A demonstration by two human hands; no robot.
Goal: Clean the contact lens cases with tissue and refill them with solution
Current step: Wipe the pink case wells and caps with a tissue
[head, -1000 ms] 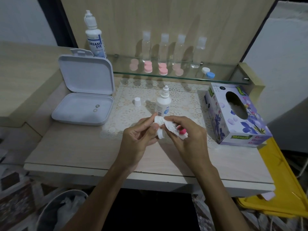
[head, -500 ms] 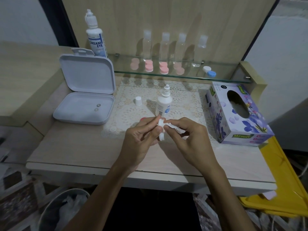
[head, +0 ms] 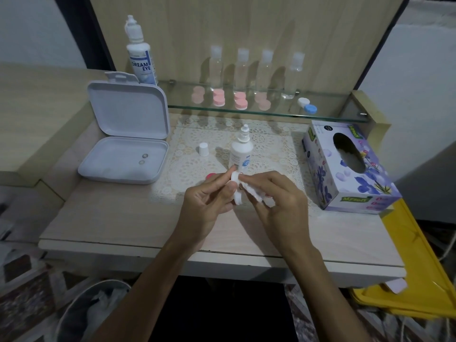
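My left hand (head: 209, 201) grips a white contact lens case (head: 237, 191) held on edge above the table's middle. My right hand (head: 281, 203) pinches a crumpled white tissue (head: 254, 192) pressed against the case. Just behind them an uncapped small solution bottle (head: 241, 154) stands on the lace mat, its white cap (head: 203, 149) to the left. A pink lid (head: 211, 176) peeks out behind my left hand. Pink lens cases (head: 218, 98) and a blue-and-white case (head: 307, 106) sit on the glass shelf.
An open white box (head: 123, 154) with two lenses lies at the left. A tall solution bottle (head: 140, 55) stands behind it. A floral tissue box (head: 348, 169) sits at the right. Clear bottles (head: 293, 75) line the shelf. A bin (head: 93, 314) stands below the table's front edge.
The case has turned on edge in my left hand. The pink lid that was by my right hand is gone from it; a pink lid shows behind my left hand. The tissue keeps rubbing.
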